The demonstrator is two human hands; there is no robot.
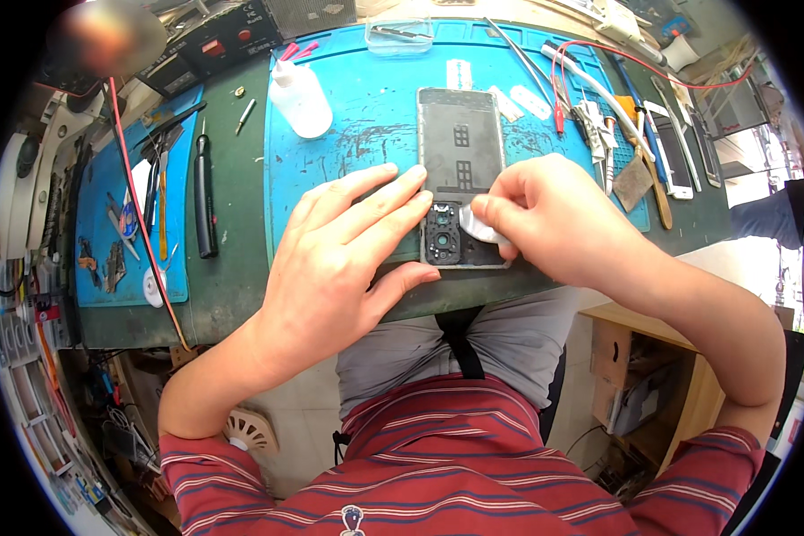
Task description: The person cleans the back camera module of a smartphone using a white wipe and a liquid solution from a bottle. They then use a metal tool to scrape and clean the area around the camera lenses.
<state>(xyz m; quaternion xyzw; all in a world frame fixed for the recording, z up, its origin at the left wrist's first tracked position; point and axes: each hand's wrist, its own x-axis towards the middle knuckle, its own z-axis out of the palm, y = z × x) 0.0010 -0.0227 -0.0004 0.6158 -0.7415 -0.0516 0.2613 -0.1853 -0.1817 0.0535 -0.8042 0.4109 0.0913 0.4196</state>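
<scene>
A dark phone back panel (pixel 442 112) lies inner side up on the blue mat, near the bench's front edge. Its camera section (pixel 442 234), with round openings, is at the near left corner. My left hand (pixel 326 246) spreads over the mat with its fingers stretched out; the fingertips and thumb touch the panel's left edge beside the camera section. Between the closed thumb and fingers of my right hand (pixel 558 210) is a white wipe (pixel 478 225), pressed onto the near part of the panel, right of the camera section. The right fingertips are partly hidden.
A white squeeze bottle (pixel 304 103) stands left of the panel, behind my left hand. A black pen-shaped tool (pixel 205 196) lies further left. Tweezers, brushes and a white phone (pixel 674 161) crowd the right side. A clear box (pixel 399 37) is at the back.
</scene>
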